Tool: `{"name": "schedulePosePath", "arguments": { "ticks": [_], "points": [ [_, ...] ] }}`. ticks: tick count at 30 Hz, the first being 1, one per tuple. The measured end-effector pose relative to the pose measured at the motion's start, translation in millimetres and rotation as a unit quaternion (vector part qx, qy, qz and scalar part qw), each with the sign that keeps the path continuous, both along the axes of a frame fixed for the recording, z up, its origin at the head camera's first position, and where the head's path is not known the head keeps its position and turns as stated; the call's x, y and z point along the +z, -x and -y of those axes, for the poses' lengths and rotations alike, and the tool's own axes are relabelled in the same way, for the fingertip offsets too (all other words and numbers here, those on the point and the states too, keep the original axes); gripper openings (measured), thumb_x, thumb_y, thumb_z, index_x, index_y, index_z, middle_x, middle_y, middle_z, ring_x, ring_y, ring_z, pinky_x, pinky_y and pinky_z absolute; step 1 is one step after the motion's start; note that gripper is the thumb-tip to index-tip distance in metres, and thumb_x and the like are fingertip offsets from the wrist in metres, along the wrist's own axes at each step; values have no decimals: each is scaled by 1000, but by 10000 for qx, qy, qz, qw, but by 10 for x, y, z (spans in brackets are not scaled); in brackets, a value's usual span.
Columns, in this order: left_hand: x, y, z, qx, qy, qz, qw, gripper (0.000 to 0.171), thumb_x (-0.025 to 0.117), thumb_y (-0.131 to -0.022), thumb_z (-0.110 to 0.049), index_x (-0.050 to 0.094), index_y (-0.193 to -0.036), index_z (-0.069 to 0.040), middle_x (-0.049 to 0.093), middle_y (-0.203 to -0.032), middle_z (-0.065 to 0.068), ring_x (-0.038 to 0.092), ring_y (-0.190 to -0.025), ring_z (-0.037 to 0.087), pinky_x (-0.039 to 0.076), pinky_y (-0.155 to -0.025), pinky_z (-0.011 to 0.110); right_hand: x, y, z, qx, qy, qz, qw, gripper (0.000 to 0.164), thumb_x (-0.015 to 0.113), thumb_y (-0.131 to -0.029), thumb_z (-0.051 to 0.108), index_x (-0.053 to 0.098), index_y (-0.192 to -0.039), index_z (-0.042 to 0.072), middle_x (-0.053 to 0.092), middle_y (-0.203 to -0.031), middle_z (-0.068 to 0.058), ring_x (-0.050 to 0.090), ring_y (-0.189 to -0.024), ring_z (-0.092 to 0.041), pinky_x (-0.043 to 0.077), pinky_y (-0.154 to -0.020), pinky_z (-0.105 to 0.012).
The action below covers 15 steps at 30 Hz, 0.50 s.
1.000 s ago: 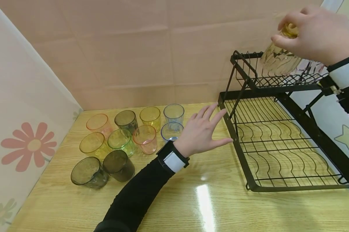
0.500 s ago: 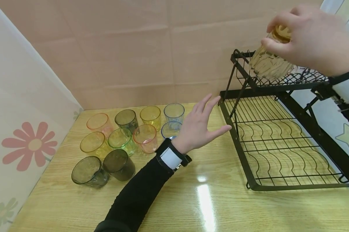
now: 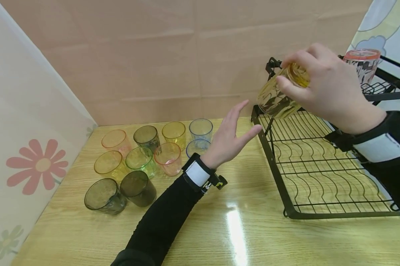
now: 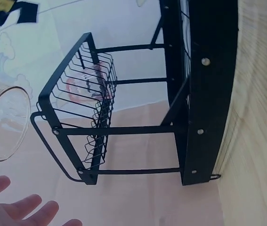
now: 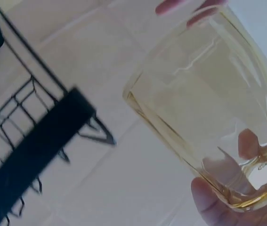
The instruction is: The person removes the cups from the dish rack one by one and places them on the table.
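A yellow glass tumbler (image 3: 277,96) is held by my right hand (image 3: 329,87), whose fingers and thumb grip it near its base. The tumbler tilts with its mouth down and to the left, in front of the rack's upper tier. In the right wrist view the tumbler (image 5: 199,99) fills much of the frame, fingers round its base end. My left hand (image 3: 228,138) is raised over the table, thumb spread from the fingers, holding nothing. The left wrist view shows its fingertips (image 4: 25,207) below the rim of the held tumbler (image 4: 8,125).
A black two-tier dish rack (image 3: 288,197) stands at the right, with wire rows below. A pink-rimmed glass (image 3: 363,64) sits upside down on its upper tier. Several coloured tumblers (image 3: 140,160) stand grouped on the left of the wooden table (image 3: 200,229). A pink cloth backs the table.
My right hand has brought the yellow tumbler left and down from over the upper tier, uncovering the pink-rimmed glass. My left hand has lifted slightly and turned, fingers pointing more upward.
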State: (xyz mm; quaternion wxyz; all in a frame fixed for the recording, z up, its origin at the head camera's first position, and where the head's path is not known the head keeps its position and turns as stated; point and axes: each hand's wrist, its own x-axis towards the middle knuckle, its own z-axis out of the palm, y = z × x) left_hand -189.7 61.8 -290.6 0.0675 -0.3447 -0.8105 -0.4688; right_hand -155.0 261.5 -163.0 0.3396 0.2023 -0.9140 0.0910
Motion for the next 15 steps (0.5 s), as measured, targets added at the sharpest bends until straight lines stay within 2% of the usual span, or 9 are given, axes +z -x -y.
{"name": "schedulePosePath", "arguments": {
  "ticks": [5, 8, 15],
  "points": [
    [9, 31, 24, -69, -779, 561, 9954, 64, 49, -99, -42, 22, -154, -22, 25, -156, -3, 30, -138, 19, 32, -106, 52, -166, -24, 83, 117, 566, 116, 9983, 36, 59, -91, 25, 60, -117, 0, 54, -102, -23, 48, -74, -32, 34, -53, -41],
    [11, 50, 43, -93, -1158, 793, 9901, 61, 47, -100, -42, 23, -154, -24, 28, -155, -2, 32, -137, 19, 33, -104, 52, -305, 3, 131, 160, 1076, 172, 9939, 35, 56, -93, 23, 58, -118, -1, 52, -101, -22, 46, -79, -29, 33, -59, -39],
    [17, 94, 92, -282, -1693, 931, 9808, 66, 40, -98, -53, 24, -152, -19, 29, -153, 5, 33, -134, 23, 38, -101, 44, -757, 74, 319, 644, 2386, 14, 9690, 40, 46, -94, 24, 51, -116, -9, 45, -105, -26, 40, -83, -22, 30, -66, -33]
  ]
}}
